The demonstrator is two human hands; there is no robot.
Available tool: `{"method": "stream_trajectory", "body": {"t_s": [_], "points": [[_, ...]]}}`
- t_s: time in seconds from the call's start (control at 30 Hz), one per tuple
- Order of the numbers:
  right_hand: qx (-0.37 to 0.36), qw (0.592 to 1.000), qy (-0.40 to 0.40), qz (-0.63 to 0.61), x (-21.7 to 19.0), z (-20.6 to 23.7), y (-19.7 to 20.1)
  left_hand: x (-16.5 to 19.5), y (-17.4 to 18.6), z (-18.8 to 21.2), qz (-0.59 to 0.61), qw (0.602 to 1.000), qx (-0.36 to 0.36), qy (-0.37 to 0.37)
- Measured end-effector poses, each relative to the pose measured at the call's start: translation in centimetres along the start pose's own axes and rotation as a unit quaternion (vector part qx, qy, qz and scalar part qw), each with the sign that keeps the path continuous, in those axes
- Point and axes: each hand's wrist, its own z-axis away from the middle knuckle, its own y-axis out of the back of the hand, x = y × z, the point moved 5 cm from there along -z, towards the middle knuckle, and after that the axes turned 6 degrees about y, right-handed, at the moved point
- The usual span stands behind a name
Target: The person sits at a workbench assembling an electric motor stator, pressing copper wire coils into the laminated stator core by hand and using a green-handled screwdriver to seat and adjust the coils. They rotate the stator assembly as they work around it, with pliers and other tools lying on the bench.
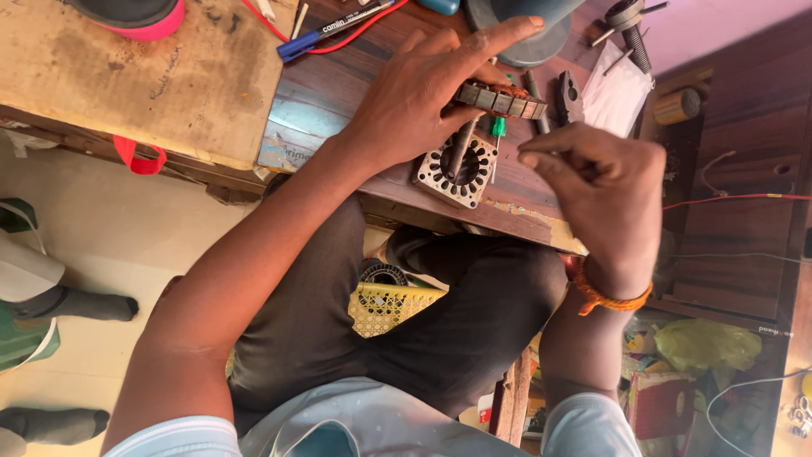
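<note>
Small repair workshop, likely for electric motors; worn wooden bench (pixel 338 93) strewn with a slotted metal stator core (pixel 457 169), loose metal parts (pixel 568 97), a green-handled screwdriver (pixel 498 129), a blue marker pen (pixel 326 34) and red wire (pixel 727 199). Scuffed wooden board (pixel 144 76) on the bench; yellow plastic basket (pixel 391 306) and clutter on the floor beneath.

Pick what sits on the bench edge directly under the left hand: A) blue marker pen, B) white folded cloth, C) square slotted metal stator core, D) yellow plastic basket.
C: the square slotted stator core lies on the wooden bench edge just below the left hand, which holds a laminated motor part.
</note>
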Motion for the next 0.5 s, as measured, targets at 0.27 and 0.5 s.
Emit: {"method": "stream_trajectory", "body": {"t_s": [0.27, 0.5], "points": [[-0.015, 0.972, 0.180, 0.149, -0.2, 0.5, -4.7, 1.9, 0.6, 1.3, -0.154, 0.984, 0.042, -0.079], [-0.037, 0.982, 0.150, 0.110, 0.1, 1.8, -4.3, 4.0, 1.1, 2.8, -0.263, 0.942, 0.053, -0.202]]}}
